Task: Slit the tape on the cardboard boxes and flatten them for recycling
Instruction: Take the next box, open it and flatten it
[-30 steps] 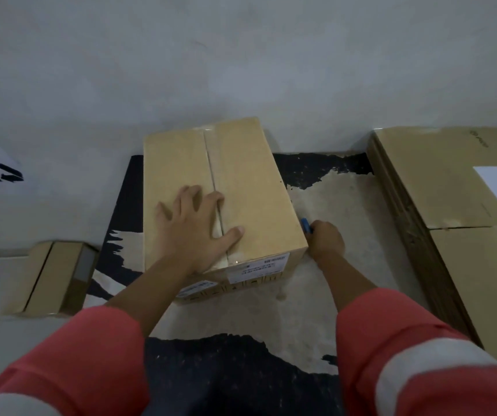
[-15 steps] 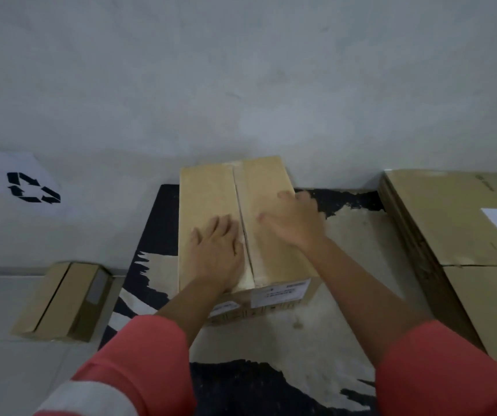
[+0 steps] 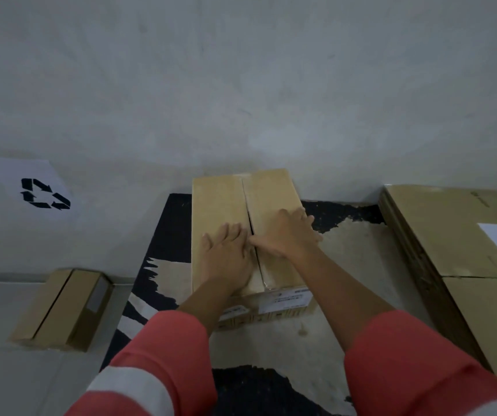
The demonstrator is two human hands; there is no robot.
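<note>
A brown cardboard box (image 3: 220, 202) stands on a worn black-and-tan mat (image 3: 358, 259) against the wall. Its top seam runs away from me and shows a dark gap near the middle. My left hand (image 3: 226, 253) lies flat on the left top flap. My right hand (image 3: 286, 232) rests on the right flap, its thumb at the seam and its fingers reaching over the box's right edge. Neither hand holds a tool. White labels (image 3: 286, 301) are stuck on the box's near face.
A stack of flattened cardboard (image 3: 451, 229) lies to the right of the mat. A small closed box (image 3: 61, 307) sits on the floor to the left. A paper sheet with a recycling symbol (image 3: 43, 193) hangs on the wall at left.
My right hand rose from the mat beside the box, where it gripped something blue, and now lies on the right flap with nothing in it. The view tilted upward.
</note>
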